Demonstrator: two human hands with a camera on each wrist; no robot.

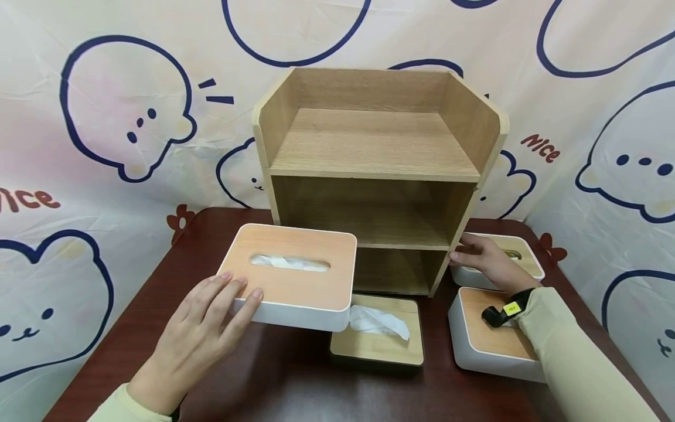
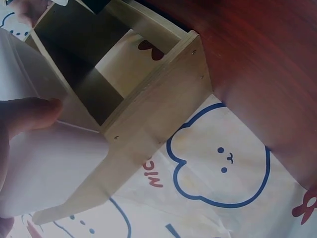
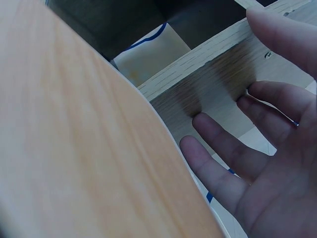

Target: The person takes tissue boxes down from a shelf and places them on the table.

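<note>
My left hand [image 1: 197, 337] holds a white tissue box [image 1: 295, 269] with a light wood lid, lifted in front of the wooden shelf [image 1: 364, 176]. Its fingers lie over the lid's near left corner; in the left wrist view the thumb [image 2: 34, 115] presses on the white side. My right hand [image 1: 485, 261] is at the shelf's right side, low down. In the right wrist view its fairly straight fingertips touch the outer side panel [image 3: 218, 89], with the thumb by the front edge. Tissue shows in the held box's slot.
A dark green tissue box [image 1: 377, 349] with a tissue sticking out stands before the shelf, partly behind the held box. Two white wood-lidded boxes stand at right, one nearer [image 1: 474, 346] under my right wrist, one farther [image 1: 519, 246]. A patterned cloth [image 1: 132, 234] hangs behind the dark red table [image 1: 295, 387].
</note>
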